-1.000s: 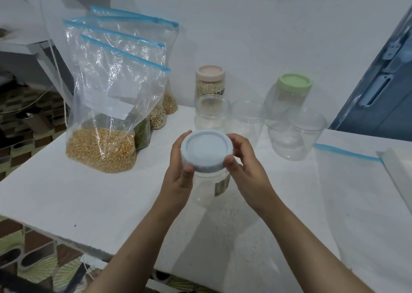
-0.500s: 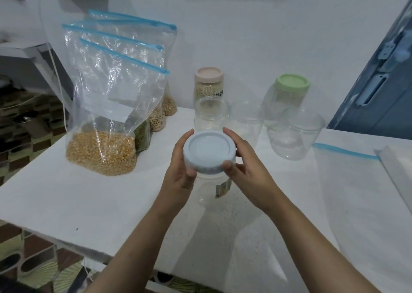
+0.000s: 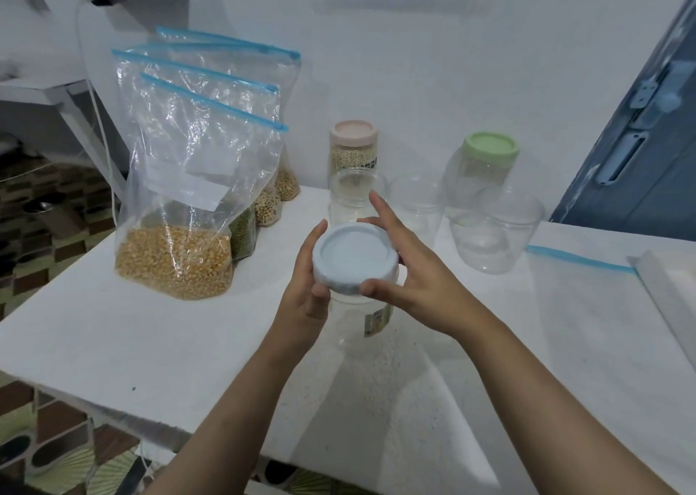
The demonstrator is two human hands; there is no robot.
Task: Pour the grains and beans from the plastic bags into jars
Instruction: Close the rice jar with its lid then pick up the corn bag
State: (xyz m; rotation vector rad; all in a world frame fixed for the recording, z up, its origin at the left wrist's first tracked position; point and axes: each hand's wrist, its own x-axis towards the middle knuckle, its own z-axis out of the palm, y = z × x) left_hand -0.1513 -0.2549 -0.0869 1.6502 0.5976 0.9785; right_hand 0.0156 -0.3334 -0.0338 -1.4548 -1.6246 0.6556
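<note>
Head view: left hand [image 3: 307, 298] grasps the jar [image 3: 357, 317]; right hand [image 3: 410, 272] pinches its lid [image 3: 355, 257], probably unscrewing. A slipping grip could topple it onto the table [image 3: 132, 344].

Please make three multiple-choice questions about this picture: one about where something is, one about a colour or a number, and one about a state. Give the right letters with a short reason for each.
1. Where does the bag of yellow kernels stand?
A. left of the hands
B. right of the hands
C. behind the green-lidded jar

2. What colour is the lid on the jar being held?
A. green
B. pale blue
C. pink

3. What is inside the held jar?
A. yellow kernels
B. green beans
C. nothing visible

Answers:
1 A: the bag sits at the table's left, beside the left hand.
2 B: the lid between the left hand and right hand is pale blue.
3 C: its clear wall shows only the table behind.
</note>
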